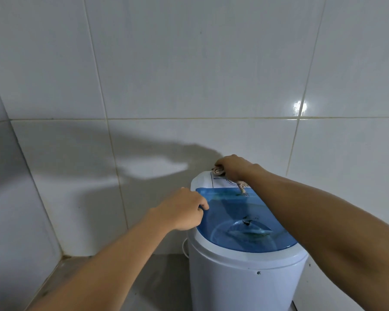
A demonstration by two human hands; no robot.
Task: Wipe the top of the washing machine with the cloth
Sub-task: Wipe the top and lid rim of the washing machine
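Note:
A small white round washing machine (243,279) with a see-through blue lid (238,216) stands against the tiled wall. My right hand (234,166) is at the back of the top, on the white control panel (203,179), shut on a crumpled beige cloth (218,171). A loose end of the cloth (241,187) hangs out under the wrist onto the lid's rear edge. My left hand (184,209) grips the left rim of the blue lid, fingers curled over its edge.
White tiled walls (189,75) rise right behind the machine and on the left, meeting in a corner. A grey floor (103,277) lies to the left of the machine. A thin white cord (184,245) loops at the machine's left side.

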